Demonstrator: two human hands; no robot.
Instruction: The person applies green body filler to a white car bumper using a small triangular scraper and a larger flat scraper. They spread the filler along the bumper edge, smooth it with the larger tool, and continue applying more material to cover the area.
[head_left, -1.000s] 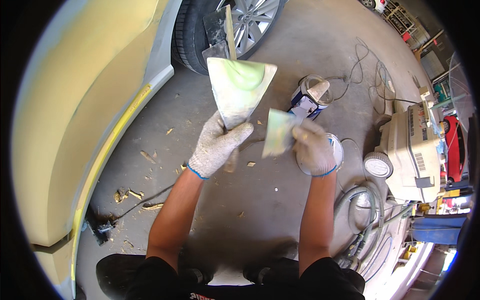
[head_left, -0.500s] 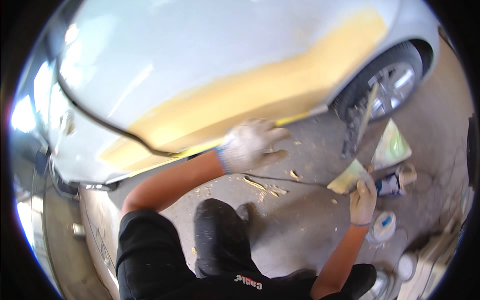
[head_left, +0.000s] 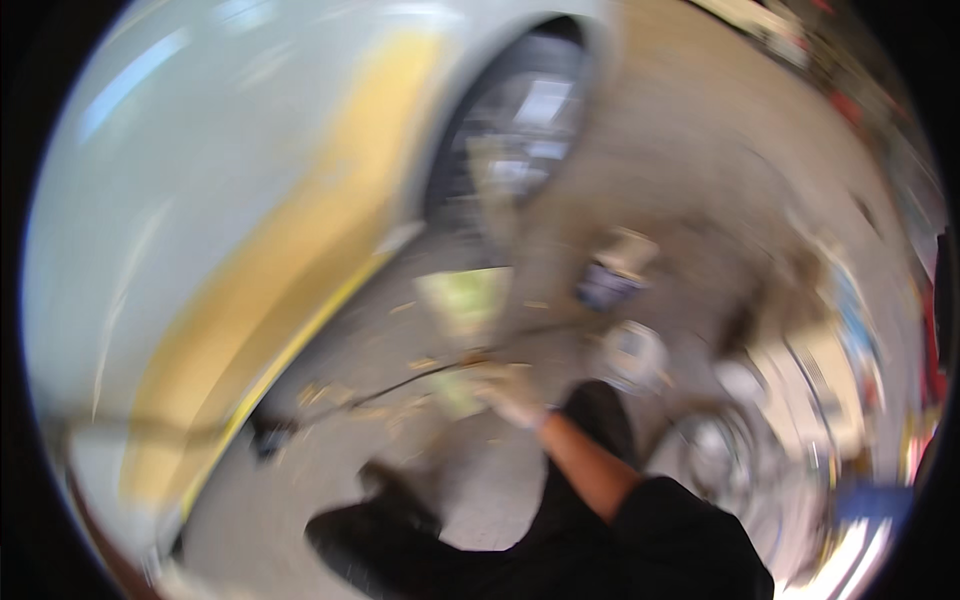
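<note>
Car wheel point(head_left: 530, 115) up ahead, blue can point(head_left: 607, 288) and white tub point(head_left: 636, 356) off right, black cord point(head_left: 395, 384) crossing the floor point(head_left: 690, 160). Right hand point(head_left: 512, 394) is gripping a pale-green spreader point(head_left: 458, 394), putty-smeared scraper point(head_left: 467, 300) just beyond; can't tell on the left hand, out of view.

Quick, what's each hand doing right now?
Left hand: not in view.
Right hand, in a whitish glove: closed, holding a flat pale-green spreader, though blurred.
</note>
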